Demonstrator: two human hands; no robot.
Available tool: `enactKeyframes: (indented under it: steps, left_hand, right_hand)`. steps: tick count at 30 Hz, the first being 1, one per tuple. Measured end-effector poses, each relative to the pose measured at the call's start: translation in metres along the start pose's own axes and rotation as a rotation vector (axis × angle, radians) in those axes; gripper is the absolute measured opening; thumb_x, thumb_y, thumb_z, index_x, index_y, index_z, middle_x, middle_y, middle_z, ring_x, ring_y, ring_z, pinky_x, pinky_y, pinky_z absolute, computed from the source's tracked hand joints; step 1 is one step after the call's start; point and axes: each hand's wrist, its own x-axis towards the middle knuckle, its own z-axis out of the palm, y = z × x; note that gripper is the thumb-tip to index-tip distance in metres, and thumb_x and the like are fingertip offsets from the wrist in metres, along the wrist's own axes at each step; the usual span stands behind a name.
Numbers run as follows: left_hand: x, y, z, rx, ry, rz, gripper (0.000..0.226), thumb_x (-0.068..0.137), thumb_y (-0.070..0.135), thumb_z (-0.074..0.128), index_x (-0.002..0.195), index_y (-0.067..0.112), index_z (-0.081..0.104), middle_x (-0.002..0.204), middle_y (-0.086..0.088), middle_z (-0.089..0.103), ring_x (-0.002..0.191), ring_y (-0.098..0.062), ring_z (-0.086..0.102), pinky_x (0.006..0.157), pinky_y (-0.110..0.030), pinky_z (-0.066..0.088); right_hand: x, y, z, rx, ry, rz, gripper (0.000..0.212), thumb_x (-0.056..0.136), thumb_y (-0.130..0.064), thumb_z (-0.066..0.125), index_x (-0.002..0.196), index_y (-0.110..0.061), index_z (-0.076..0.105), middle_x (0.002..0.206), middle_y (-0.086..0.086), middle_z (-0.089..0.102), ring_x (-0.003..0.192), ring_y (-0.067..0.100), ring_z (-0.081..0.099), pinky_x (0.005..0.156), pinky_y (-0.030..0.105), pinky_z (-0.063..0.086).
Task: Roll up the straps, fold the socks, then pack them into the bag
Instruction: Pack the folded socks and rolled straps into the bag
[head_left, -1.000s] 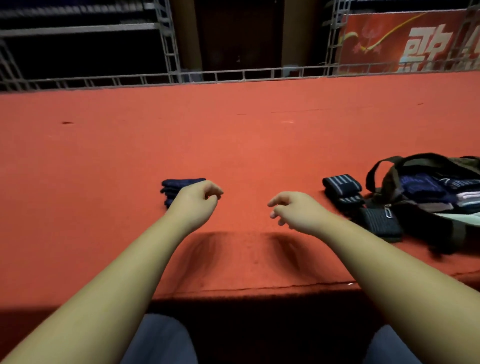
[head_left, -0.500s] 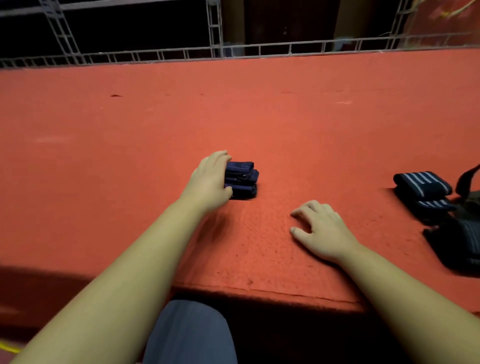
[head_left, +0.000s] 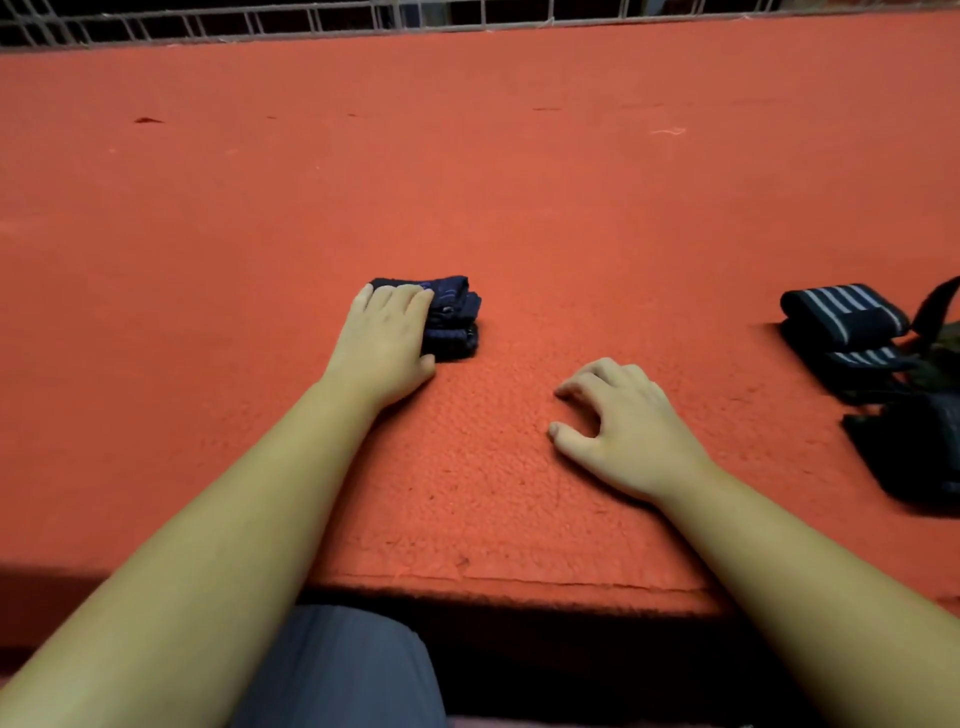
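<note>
A folded stack of dark blue socks (head_left: 452, 317) lies on the red carpeted platform (head_left: 467, 182), left of centre. My left hand (head_left: 387, 343) rests on the stack's left part with its fingers laid fairly straight over the top and its thumb at the near side. On the carpet to the right, my right hand (head_left: 623, 426) rests with loosely curled fingers and holds nothing. Two rolled black straps with grey stripes (head_left: 841, 312) lie stacked at the right. Just behind them, the bag's dark handle (head_left: 935, 306) shows at the right border; the bag itself is mostly out of frame.
Another dark rolled piece (head_left: 919, 457) lies near the right border, in front of the striped straps. The platform's front edge (head_left: 519, 587) runs just before my knees. A metal truss railing (head_left: 311, 21) lines the far edge.
The view has tilted down and left, so the bag has slid out of frame. My left hand reached to the socks and now lies on them. My right hand has settled onto the carpet.
</note>
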Motion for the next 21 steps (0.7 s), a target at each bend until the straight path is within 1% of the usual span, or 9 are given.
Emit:
enactKeyframes:
  steps: [3, 5, 9, 12, 14, 16, 17, 19, 21]
  left_hand:
    - [0.004, -0.003, 0.001, -0.009, 0.044, 0.001, 0.062, 0.074, 0.033, 0.072, 0.131, 0.012, 0.061, 0.127, -0.009, 0.069, 0.114, -0.036, 0.061, 0.105, -0.048, 0.043]
    - [0.006, -0.001, -0.001, -0.012, 0.044, -0.016, 0.052, 0.073, 0.031, 0.07, 0.121, 0.013, 0.064, 0.117, -0.008, 0.072, 0.107, -0.036, 0.063, 0.097, -0.046, 0.045]
    - [0.005, 0.003, -0.005, -0.038, 0.044, -0.058, 0.042, 0.071, 0.029, 0.065, 0.11, 0.014, 0.065, 0.108, -0.007, 0.073, 0.1, -0.035, 0.063, 0.092, -0.044, 0.044]
    - [-0.003, 0.009, -0.019, -0.034, 0.047, -0.062, 0.042, 0.073, 0.035, 0.061, 0.11, 0.015, 0.065, 0.105, -0.005, 0.074, 0.097, -0.034, 0.063, 0.09, -0.043, 0.043]
    - [-0.014, 0.022, -0.036, -0.044, 0.015, -0.053, 0.039, 0.075, 0.041, 0.06, 0.107, 0.02, 0.064, 0.1, -0.002, 0.072, 0.093, -0.032, 0.062, 0.084, -0.042, 0.044]
    - [-0.026, 0.041, -0.057, -0.15, -0.043, -0.099, 0.034, 0.076, 0.047, 0.061, 0.104, 0.029, 0.061, 0.096, 0.005, 0.069, 0.093, -0.027, 0.062, 0.073, -0.039, 0.047]
    - [-0.032, 0.05, -0.066, -0.245, -0.063, -0.145, 0.032, 0.076, 0.049, 0.062, 0.103, 0.031, 0.06, 0.093, 0.008, 0.067, 0.091, -0.023, 0.062, 0.07, -0.037, 0.048]
    - [-0.043, 0.065, -0.082, -0.511, -0.102, -0.26, 0.029, 0.076, 0.046, 0.067, 0.101, 0.033, 0.062, 0.089, 0.012, 0.069, 0.084, -0.014, 0.064, 0.069, -0.034, 0.051]
    - [-0.052, 0.076, -0.091, -0.785, -0.115, -0.369, 0.028, 0.073, 0.042, 0.069, 0.098, 0.03, 0.068, 0.085, 0.012, 0.073, 0.079, -0.008, 0.069, 0.067, -0.03, 0.052]
  right_hand:
    - [0.0, 0.001, 0.002, -0.01, 0.011, -0.007, 0.053, 0.085, -0.07, 0.053, 0.126, -0.038, 0.063, 0.126, -0.017, 0.054, 0.119, 0.016, 0.049, 0.103, 0.04, 0.044]
    - [0.0, 0.002, 0.004, -0.014, 0.014, -0.009, 0.054, 0.084, -0.071, 0.053, 0.126, -0.039, 0.062, 0.126, -0.017, 0.053, 0.119, 0.016, 0.049, 0.103, 0.04, 0.043]
    - [-0.001, 0.001, 0.004, -0.025, 0.024, -0.006, 0.053, 0.085, -0.071, 0.051, 0.125, -0.039, 0.061, 0.125, -0.018, 0.052, 0.117, 0.015, 0.048, 0.101, 0.039, 0.043]
    - [-0.001, 0.0, 0.003, -0.04, 0.034, -0.007, 0.053, 0.085, -0.07, 0.05, 0.126, -0.039, 0.061, 0.124, -0.018, 0.053, 0.117, 0.016, 0.049, 0.1, 0.038, 0.042]
    - [-0.001, -0.001, 0.003, -0.042, 0.032, -0.003, 0.054, 0.085, -0.071, 0.05, 0.126, -0.039, 0.062, 0.124, -0.018, 0.053, 0.118, 0.016, 0.05, 0.101, 0.039, 0.043]
    - [-0.001, -0.003, 0.001, -0.042, 0.03, 0.013, 0.057, 0.084, -0.076, 0.049, 0.126, -0.039, 0.063, 0.125, -0.017, 0.054, 0.118, 0.016, 0.05, 0.102, 0.039, 0.044]
    - [-0.001, -0.004, 0.0, -0.043, 0.024, 0.02, 0.06, 0.084, -0.079, 0.048, 0.126, -0.039, 0.063, 0.125, -0.016, 0.054, 0.119, 0.016, 0.05, 0.103, 0.04, 0.044]
    - [-0.003, -0.006, -0.003, -0.036, 0.003, 0.027, 0.066, 0.084, -0.087, 0.046, 0.125, -0.038, 0.064, 0.125, -0.016, 0.057, 0.118, 0.016, 0.051, 0.103, 0.041, 0.045]
    - [-0.006, -0.008, -0.009, 0.041, -0.019, 0.043, 0.073, 0.082, -0.092, 0.045, 0.127, -0.037, 0.064, 0.126, -0.016, 0.061, 0.118, 0.015, 0.053, 0.105, 0.041, 0.045]
